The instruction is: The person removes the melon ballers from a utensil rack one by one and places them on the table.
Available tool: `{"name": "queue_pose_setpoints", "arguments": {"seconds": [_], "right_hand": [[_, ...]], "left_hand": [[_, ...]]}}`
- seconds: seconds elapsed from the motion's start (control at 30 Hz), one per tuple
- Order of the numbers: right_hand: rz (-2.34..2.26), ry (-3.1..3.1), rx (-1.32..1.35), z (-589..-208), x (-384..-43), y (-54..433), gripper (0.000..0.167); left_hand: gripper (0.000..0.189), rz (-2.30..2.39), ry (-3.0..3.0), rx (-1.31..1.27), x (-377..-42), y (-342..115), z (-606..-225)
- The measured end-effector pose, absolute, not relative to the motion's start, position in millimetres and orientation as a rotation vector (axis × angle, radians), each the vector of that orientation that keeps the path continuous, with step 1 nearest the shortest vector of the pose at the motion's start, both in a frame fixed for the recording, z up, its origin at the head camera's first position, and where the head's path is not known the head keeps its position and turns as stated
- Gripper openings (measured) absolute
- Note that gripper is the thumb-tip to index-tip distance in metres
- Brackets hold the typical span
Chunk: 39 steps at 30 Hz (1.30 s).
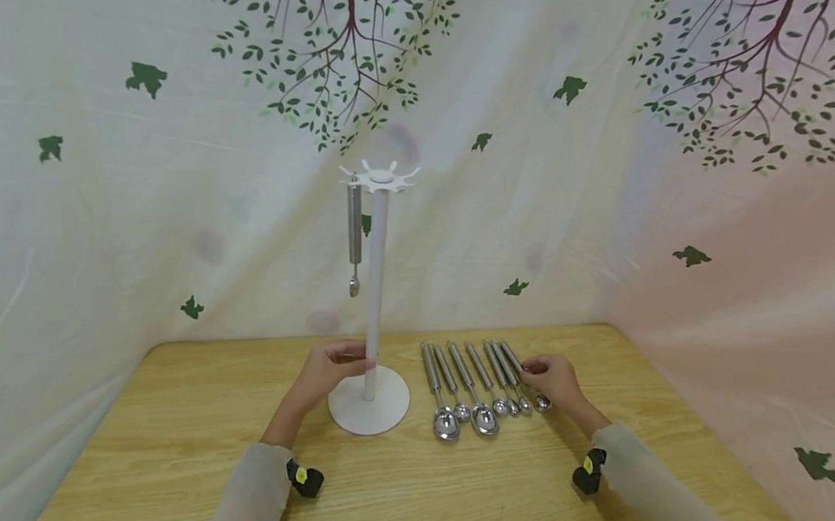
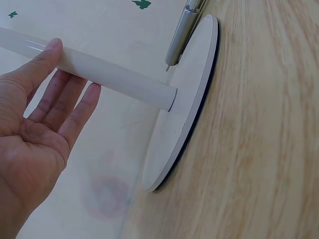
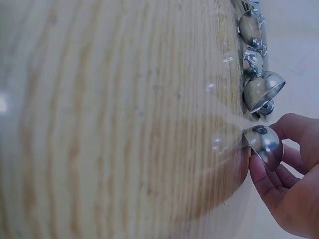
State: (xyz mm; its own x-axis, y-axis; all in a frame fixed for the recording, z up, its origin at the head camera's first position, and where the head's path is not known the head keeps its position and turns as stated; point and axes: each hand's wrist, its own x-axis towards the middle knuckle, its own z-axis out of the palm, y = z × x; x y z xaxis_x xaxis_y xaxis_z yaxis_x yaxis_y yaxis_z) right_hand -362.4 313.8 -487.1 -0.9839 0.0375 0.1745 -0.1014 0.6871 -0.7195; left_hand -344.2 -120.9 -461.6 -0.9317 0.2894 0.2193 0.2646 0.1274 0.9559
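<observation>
My left hand grips the pole of a white stand low down, thumb on one side and fingers on the other. The left wrist view shows the stand's round base flat on the wood. At the top, a ring of hooks carries one steel melon baller, hanging bowl down. My right hand pinches the rightmost melon baller of a row on the table. In the right wrist view its round bowl shows beside the fingers, which hide its handle.
Several more steel scoops and melon ballers lie side by side, handles away from me, including two with large bowls, a left scoop and a middle scoop. The wooden table ends at a printed cloth backdrop.
</observation>
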Motion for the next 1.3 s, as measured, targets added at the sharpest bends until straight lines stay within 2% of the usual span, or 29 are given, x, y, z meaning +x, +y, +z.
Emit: {"name": "queue_pose_setpoints", "arguments": {"seconds": [1.3], "right_hand": [[1.211,-2.713,0.033,-486.1,-361.9,312.9,0.017]], "left_hand": [[0.036,1.960,2.368,0.576,-348.6,-122.0,-462.8]]}}
